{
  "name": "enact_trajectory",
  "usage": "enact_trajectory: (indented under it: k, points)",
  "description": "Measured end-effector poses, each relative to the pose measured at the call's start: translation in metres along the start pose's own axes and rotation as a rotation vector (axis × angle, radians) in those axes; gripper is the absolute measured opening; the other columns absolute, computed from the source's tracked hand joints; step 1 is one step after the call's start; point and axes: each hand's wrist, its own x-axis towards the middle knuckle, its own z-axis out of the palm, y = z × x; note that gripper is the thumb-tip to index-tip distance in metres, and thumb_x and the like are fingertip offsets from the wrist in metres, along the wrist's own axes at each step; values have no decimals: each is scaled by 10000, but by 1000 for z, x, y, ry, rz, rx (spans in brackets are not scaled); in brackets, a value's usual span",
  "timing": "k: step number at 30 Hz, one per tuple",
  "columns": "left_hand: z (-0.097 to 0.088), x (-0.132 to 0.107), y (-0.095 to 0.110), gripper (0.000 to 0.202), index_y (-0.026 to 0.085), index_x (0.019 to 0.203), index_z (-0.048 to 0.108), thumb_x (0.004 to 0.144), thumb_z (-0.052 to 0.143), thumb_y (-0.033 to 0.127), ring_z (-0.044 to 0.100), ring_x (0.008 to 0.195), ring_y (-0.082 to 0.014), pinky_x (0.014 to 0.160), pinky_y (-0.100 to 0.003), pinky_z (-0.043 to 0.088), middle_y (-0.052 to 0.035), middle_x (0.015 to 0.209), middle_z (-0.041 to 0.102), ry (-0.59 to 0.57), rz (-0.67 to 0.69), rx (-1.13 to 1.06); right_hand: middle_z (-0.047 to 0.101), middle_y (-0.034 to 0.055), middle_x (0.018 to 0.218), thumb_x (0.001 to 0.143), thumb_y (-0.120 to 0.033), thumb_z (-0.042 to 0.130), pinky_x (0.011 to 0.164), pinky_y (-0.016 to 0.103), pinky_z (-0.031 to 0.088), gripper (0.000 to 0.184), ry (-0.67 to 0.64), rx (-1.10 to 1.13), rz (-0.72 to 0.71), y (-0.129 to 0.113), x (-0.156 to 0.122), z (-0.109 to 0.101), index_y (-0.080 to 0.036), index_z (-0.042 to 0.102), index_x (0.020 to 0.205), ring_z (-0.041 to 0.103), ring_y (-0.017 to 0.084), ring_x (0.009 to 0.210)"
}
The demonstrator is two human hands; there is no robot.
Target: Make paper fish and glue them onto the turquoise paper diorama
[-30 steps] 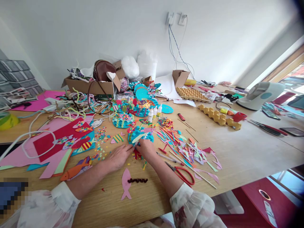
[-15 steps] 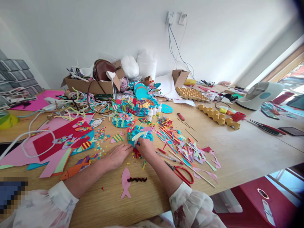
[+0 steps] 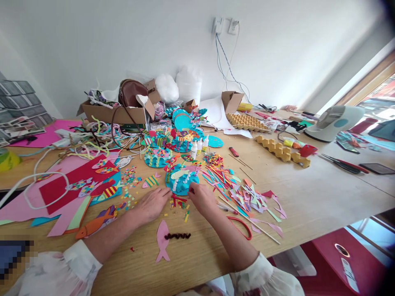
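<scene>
A round blue craft piece [image 3: 182, 190] lies before me, with egg-carton bumps, white wavy strips and a pale paper fish [image 3: 180, 174] on it. My left hand [image 3: 154, 203] rests flat on the table, its outstretched fingertips at the piece's lower left edge. Curled at the lower right edge is my right hand [image 3: 202, 199], its fingertips pinched together; whatever they grip is hidden. Red and yellow paper scraps [image 3: 178, 200] lie between the hands. Nearer to me is a pink paper fish [image 3: 162, 240] with a dark brown curly strip [image 3: 178, 236] across it.
White glue bottles [image 3: 194, 149] stand behind the piece. Paper strips [image 3: 247, 195], a wooden stick [image 3: 249, 220] and red-handled scissors [image 3: 242, 227] lie to the right. Coloured sheets [image 3: 61, 189] spread left. Farther back are a cardboard box [image 3: 105, 115], egg cartons [image 3: 277, 149] and a fan [image 3: 333, 123].
My right hand has moved from the middle of the blue piece to its lower right edge, uncovering the white wavy strips. My left hand stays at the left edge.
</scene>
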Motion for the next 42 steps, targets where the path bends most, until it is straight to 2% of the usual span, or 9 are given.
enact_trajectory:
  k: [6, 15, 20, 26, 32, 38, 42]
  points:
    - [-5, 5, 6, 360, 173, 1129, 545, 864, 311, 102, 500, 1085, -224, 931, -393, 403, -100, 1178, 562, -40, -47, 96, 656, 72, 909, 793, -213, 510, 661, 252, 341, 146, 20, -86, -37, 18, 2, 0, -207, 649, 839, 573, 200, 878]
    - [-3, 18, -4, 346, 162, 1118, 560, 859, 339, 104, 514, 1074, -237, 901, -387, 434, -114, 1159, 568, -24, -78, 74, 657, 80, 947, 795, -199, 482, 630, 247, 372, 189, -6, -163, -36, 13, 21, 0, -200, 645, 892, 600, 199, 869]
    - [-9, 20, -11, 390, 179, 1129, 557, 829, 341, 54, 523, 1053, -227, 874, -380, 451, -99, 1161, 576, 2, -56, 38, 655, 79, 968, 814, -222, 447, 631, 244, 397, 222, -17, -188, -6, 12, 31, 2, -205, 647, 909, 606, 201, 890]
    - [-12, 17, -5, 352, 138, 1061, 585, 825, 349, 24, 552, 985, -205, 859, -346, 462, -100, 1045, 628, 27, 0, 9, 658, 80, 959, 816, -240, 441, 614, 255, 418, 236, -27, -216, 4, 9, 38, 6, -205, 660, 899, 620, 214, 856]
    - [-7, 17, -4, 401, 122, 1152, 543, 809, 373, 5, 525, 1047, -212, 906, -352, 437, -113, 1131, 596, 11, 15, 43, 652, 72, 966, 815, -311, 496, 639, 251, 422, 212, -16, -223, -17, 6, 40, 6, -203, 650, 914, 610, 210, 888]
    - [-5, 19, -6, 356, 152, 1070, 597, 803, 400, 22, 531, 1021, -211, 881, -346, 447, -102, 1088, 603, 1, 15, 80, 651, 84, 957, 831, -274, 470, 649, 259, 415, 210, -3, -223, -19, 4, 44, 7, -192, 639, 924, 609, 204, 875]
    - [-8, 18, -3, 347, 133, 1052, 596, 805, 387, 6, 545, 989, -198, 868, -317, 450, -98, 1058, 609, 4, 7, 95, 656, 82, 938, 823, -245, 457, 624, 254, 403, 210, 4, -217, -16, 4, 45, 8, -185, 645, 894, 613, 203, 846]
